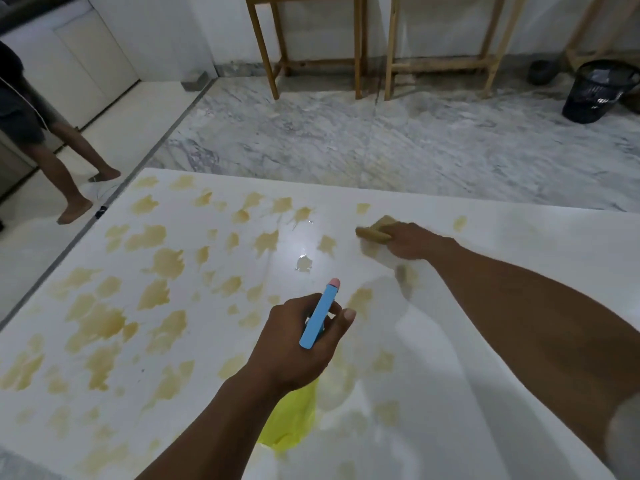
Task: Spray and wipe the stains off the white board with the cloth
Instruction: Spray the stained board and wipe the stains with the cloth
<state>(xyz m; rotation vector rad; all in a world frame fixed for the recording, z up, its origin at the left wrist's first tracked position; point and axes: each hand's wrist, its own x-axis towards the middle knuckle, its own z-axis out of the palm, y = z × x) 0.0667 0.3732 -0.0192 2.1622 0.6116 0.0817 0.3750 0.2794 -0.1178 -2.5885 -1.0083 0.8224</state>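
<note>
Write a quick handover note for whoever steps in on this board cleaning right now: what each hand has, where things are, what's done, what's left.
Left hand: grips the spray bottle over the near middle of the white board, nozzle pointing away.
Right hand: holds the cloth pressed on the board's far right part.
Done: the right side looks mostly wiped, with only faint smears. A small wet patch lies mid-board.
Left: the tan stains across the left and centre, plus a few near the cloth.
</note>
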